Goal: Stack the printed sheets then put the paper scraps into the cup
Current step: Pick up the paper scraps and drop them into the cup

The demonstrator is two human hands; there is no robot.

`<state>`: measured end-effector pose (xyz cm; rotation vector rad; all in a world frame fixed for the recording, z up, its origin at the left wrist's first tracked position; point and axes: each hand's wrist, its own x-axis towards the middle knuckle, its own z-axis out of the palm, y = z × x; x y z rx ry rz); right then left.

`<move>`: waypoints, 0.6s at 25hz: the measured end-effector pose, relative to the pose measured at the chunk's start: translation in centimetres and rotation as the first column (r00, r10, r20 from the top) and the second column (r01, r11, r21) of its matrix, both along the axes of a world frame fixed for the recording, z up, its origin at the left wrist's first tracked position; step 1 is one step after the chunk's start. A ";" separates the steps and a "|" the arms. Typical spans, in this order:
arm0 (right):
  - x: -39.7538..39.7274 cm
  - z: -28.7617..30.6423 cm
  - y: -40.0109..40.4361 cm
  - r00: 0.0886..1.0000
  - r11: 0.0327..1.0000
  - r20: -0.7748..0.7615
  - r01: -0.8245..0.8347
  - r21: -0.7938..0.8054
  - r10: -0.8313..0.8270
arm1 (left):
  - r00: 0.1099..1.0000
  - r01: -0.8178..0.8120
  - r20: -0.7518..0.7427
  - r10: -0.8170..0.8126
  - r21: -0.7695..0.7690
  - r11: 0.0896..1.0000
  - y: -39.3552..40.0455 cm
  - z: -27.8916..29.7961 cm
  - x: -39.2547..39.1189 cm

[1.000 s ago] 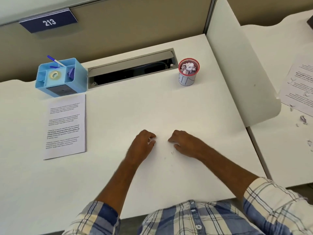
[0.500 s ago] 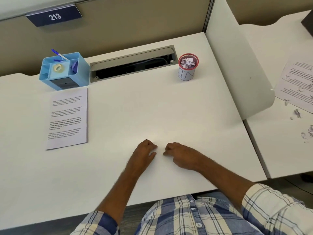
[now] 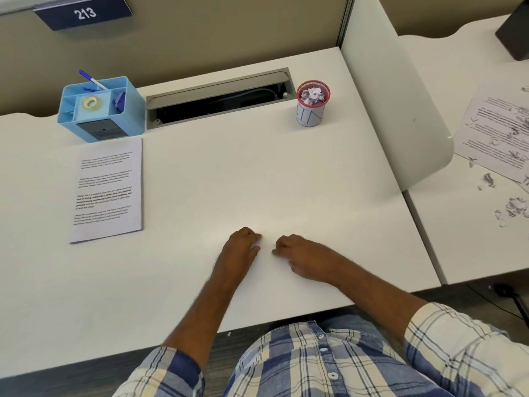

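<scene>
Partition sign (image 3: 83,13) reads "213"; both hands loosely curled, empty, resting on desk (image 3: 200,181).

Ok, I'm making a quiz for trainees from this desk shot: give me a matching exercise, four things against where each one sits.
Things:
1. cup
2. printed sheets
3. blue organizer
4. left hand

Places:
A. far left of the desk, beside the cable slot
B. near middle of the desk, resting next to the right hand
C. right end of the cable slot, full of paper scraps
D. flat on the left of the desk, just in front of the organizer

Pairs: 1-C, 2-D, 3-A, 4-B
</scene>
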<state>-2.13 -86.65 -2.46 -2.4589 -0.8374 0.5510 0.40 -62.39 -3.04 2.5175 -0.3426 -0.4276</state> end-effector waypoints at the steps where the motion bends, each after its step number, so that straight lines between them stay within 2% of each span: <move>1: -0.2 -0.1 -0.1 0.999 1.000 0.046 -0.011 -0.017 0.012 | 1.000 0.012 0.009 -0.012 0.020 1.000 -0.1 0.0 0.0; 5: -0.7 0.7 0.5 0.988 0.991 0.132 -0.064 -0.115 0.079 | 0.997 0.062 0.047 -0.068 0.119 0.991 -0.6 0.1 0.4; 10: -0.8 0.3 0.3 0.984 0.968 0.115 -0.107 -0.226 0.136 | 0.998 0.030 -0.064 -0.017 0.210 0.977 -1.2 0.4 1.2; 12: -0.6 -0.3 0.2 0.973 0.958 0.143 -0.141 -0.249 0.180 | 0.997 0.046 -0.067 -0.032 0.231 0.972 -1.4 0.7 1.2; 15: -0.3 0.3 0.5 0.979 0.962 0.133 -0.116 -0.249 0.153 | 0.999 0.008 -0.041 0.001 0.231 0.973 -1.7 0.8 0.6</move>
